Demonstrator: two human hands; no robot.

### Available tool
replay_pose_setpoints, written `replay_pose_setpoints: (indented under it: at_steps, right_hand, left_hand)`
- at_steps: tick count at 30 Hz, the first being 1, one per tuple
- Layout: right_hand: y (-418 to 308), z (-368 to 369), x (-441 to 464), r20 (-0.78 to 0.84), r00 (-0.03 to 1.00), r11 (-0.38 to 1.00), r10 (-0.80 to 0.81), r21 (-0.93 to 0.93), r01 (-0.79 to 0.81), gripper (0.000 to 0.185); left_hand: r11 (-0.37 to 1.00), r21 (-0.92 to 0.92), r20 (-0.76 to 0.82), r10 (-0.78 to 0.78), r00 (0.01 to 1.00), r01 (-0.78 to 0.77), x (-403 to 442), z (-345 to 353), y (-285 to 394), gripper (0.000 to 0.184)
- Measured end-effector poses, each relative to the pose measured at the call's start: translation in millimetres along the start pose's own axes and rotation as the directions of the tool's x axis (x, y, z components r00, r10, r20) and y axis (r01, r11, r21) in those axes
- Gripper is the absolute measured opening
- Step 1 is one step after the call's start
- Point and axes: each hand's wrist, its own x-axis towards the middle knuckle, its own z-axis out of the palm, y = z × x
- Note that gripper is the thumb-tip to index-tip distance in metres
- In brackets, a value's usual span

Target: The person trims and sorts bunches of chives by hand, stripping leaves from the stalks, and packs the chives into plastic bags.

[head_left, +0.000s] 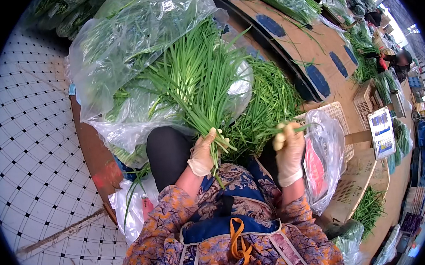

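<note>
My left hand [204, 152], in a pale thin glove, is closed around the lower ends of a bunch of garlic chives [208, 101]. Their long leaves fan out forward over a clear plastic bag [141, 34] with more chives in it. Also gloved, my right hand [290, 147] is held apart on the right with its fingers curled in. A few green chive leaves [276, 129] stick out from its fingertips. Between and beyond the hands lies a heap of loose chives [269, 94].
A clear bag with a red label [316, 169] lies beside my right hand, against plastic crates [339, 116]. A white display panel [382, 133] stands further right. Brown boards [294, 33] run ahead. Tiled floor [41, 144] is at left. Another person [400, 63] is at far right.
</note>
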Motion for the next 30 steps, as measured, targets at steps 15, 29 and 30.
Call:
replay_pose_setpoints:
  at_steps: [15,29,30]
  right_hand:
    - [52.8,52.7,19.0,0.733,0.679,0.516,-0.051,-0.562,0.646,0.047]
    - [81.9,34.6,-13.3,0.427,0.825,0.881,0.371,-0.442,-0.167,0.032]
    - [79.8,32.6,-11.4,0.426,0.827,0.883,0.366,-0.441,-0.163,0.032]
  left_hand:
    - [0.525,0.581,0.254,0.61,0.751,-0.622,-21.6,45.2,-7.2,0.029]
    - [0.989,0.095,0.185,0.093,0.978,-0.112,-1.2,22.2,14.3,0.037]
    - [0.985,0.126,0.185,0.097,0.978,-0.121,-1.7,23.3,16.0,0.04]
